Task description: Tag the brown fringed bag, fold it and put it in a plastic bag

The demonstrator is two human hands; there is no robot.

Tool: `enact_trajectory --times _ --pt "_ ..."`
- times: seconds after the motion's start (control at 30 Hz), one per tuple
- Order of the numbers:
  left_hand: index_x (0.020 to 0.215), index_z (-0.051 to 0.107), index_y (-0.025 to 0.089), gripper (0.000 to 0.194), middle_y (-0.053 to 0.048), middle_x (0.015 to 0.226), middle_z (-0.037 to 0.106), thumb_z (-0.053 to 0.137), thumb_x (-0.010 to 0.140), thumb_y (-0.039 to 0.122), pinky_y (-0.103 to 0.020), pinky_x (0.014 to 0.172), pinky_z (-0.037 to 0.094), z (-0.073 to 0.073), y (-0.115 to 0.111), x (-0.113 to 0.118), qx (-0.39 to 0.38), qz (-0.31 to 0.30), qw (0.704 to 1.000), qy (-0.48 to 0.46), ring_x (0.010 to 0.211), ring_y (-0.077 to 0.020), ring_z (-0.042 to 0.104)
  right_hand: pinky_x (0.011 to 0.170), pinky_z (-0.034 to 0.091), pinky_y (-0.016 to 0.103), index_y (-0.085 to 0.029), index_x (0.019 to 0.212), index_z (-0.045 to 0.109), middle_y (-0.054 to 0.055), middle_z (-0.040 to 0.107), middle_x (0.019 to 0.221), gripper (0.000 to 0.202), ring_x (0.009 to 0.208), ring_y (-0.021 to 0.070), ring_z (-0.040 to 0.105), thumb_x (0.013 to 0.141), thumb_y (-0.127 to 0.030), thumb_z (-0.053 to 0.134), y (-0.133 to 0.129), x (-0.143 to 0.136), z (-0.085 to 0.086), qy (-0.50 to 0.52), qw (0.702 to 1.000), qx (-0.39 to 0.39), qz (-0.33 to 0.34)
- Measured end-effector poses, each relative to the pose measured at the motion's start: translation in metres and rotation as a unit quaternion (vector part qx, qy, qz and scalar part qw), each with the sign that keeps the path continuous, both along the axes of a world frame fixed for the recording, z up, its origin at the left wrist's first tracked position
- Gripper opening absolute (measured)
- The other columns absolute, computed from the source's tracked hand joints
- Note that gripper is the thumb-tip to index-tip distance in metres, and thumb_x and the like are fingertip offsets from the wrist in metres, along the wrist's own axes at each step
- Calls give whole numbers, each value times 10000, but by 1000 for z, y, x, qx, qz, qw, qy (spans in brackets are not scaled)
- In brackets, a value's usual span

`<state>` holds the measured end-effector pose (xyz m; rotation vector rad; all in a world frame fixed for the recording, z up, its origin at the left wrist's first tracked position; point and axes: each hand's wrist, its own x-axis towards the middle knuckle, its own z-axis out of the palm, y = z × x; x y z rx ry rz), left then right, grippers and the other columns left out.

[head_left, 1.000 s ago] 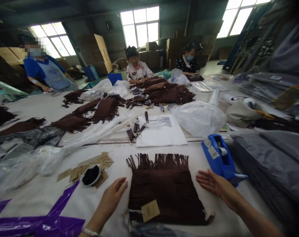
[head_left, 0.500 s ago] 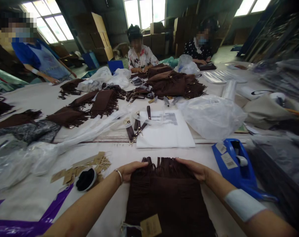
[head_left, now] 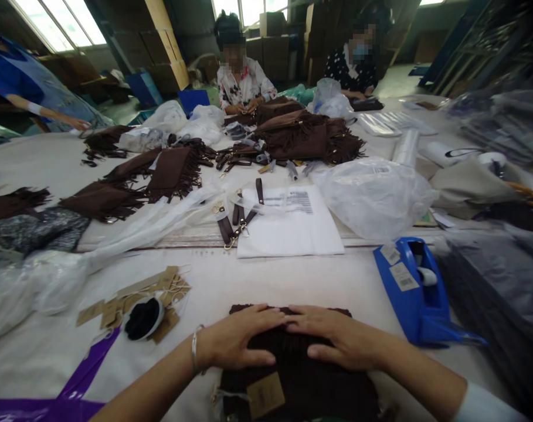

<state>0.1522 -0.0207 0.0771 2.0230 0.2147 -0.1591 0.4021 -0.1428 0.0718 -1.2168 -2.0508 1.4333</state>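
- Head view: we have the dark brown bag [head_left: 328, 392] on the pale table [head_left: 213, 287], straight in front of us at the near edge of the picture, its lower part cut off by the frame.
- Our left hand [head_left: 248, 337] lies palm down on the bag, fingers stretched toward the middle, thumb held apart; we see a bracelet [head_left: 196, 350] on that wrist.
- Our right hand [head_left: 336, 334] mirrors it, palm down with fingers extended, and the two sets of fingertips meet or nearly meet close to the bag's far edge. We see neither hand pinching anything; how hard they press, we cannot tell.
- On the bag, just below our left hand, we see a kraft tag [head_left: 266, 395] with a pale string.
- To our left sit a small white bowl [head_left: 161, 316] of black material and, touching it, a heap of loose tags [head_left: 112, 310]; purple plastic [head_left: 79, 375] lies nearer us.
- To our right stands a blue tape dispenser [head_left: 407, 299], apart from our hand.
- Beyond the bag we see a white sheet [head_left: 292, 237], with brown straps [head_left: 226, 227] at its left edge.
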Motion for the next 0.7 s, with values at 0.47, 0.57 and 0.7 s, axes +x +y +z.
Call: enact_trajectory --times 0.47,0.57,0.7 --pt "1259 512 270 374 -50 1379 442 506 887 302 -459 1117 234 -8 -69 -46 94 70 991 -65 1298 -242 368 1103 236 472 -241 1238 534 62 504 1335 405 1310 217 345 945 -374 288 -42 -18 24 65 968 123 -208" --pt "1157 600 249 287 -47 1269 561 448 914 262 -419 1096 284 -10 -78 -51 127 157 974 -105 1208 -212 477 1117 228 449 -268 1316 443 34 421 1406 416 1354 202 255 921 -385 387 -24 -36 10 -38 968 166 -186" --pt "988 664 220 223 -57 989 685 462 907 272 -347 967 408 -11 -70 -83 230 382 887 -124 985 -201 594 1129 167 508 -297 1353 381 27 366 1438 510 1367 239 215 877 -453 471 -25 -72 -26 -117 973 178 -84"
